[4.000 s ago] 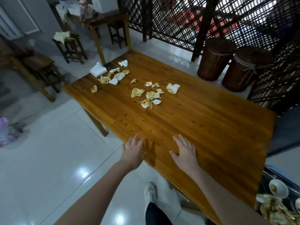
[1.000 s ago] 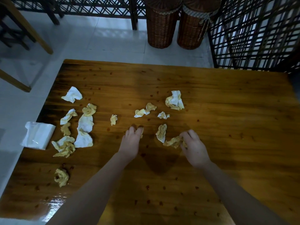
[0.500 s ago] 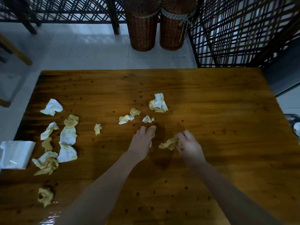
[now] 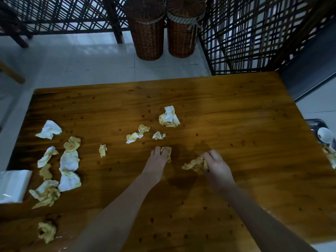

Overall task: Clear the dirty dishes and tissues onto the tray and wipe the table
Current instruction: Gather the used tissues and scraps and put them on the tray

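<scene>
- Wooden table (image 4: 236, 124): soiled loose tissues (image 4: 69, 160) lie scattered over its left half and centre.
- Tray (image 4: 315, 122): just past the table's right edge, holding a white cup (image 4: 325, 135).
- Right hand (image 4: 216, 167): fingers pinch a stained tissue (image 4: 193, 164) near the table's centre.
- Left hand (image 4: 156, 159): fingertips curl over a crumpled tissue (image 4: 167, 151) close by.

I see crumpled, yellow-stained tissues (image 4: 169, 118) scattered over the wooden counter (image 4: 236, 124), most toward its left end. My right grip (image 4: 217, 166) pinches a long wad (image 4: 193, 164), and my left grip (image 4: 156, 160) curls over a small wad (image 4: 167, 153).
</scene>
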A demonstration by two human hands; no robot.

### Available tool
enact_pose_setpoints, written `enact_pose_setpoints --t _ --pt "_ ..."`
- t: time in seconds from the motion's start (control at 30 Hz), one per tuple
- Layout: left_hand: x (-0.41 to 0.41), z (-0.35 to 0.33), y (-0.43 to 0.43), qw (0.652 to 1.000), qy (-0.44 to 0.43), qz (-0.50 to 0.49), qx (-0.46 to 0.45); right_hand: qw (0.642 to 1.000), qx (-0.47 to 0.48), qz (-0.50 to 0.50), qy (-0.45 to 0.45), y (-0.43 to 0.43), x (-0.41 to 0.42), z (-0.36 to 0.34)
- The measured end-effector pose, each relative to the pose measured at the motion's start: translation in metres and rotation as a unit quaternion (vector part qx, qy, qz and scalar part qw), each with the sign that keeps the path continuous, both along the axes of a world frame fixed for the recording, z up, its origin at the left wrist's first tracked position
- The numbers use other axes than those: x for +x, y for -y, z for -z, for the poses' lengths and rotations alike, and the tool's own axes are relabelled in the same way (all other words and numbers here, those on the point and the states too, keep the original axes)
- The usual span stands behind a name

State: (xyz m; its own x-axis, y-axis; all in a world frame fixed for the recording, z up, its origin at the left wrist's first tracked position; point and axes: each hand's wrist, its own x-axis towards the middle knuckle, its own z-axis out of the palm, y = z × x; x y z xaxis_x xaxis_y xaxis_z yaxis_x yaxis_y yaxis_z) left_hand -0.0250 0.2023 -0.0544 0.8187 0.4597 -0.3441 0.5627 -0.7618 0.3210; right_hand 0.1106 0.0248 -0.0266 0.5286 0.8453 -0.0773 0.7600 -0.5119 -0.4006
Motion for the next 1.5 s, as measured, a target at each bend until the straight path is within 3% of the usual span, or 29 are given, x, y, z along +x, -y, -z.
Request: enact_pose_setpoints --t 0.37,0.7,1.07,1.5 --pt "0.030 -0.046 0.044 0.995 0.042 0.067 0.056 0.997 -0.013 0.066 0.023 0.065 0.019 -0.029" --pt "0.107 -0.067 0.180 0.988 0.087 0.114 0.049 0.988 0.004 0.151 0.027 0.210 0.063 -0.037" --pt "0.193 -0.071 0.340 0.986 0.077 0.140 0.047 0.973 0.039 0.226 0.017 0.371 0.136 -0.039" --pt "0.294 -0.066 0.422 0.979 0.093 0.176 0.033 0.958 0.027 0.285 0.014 0.464 0.224 -0.038"
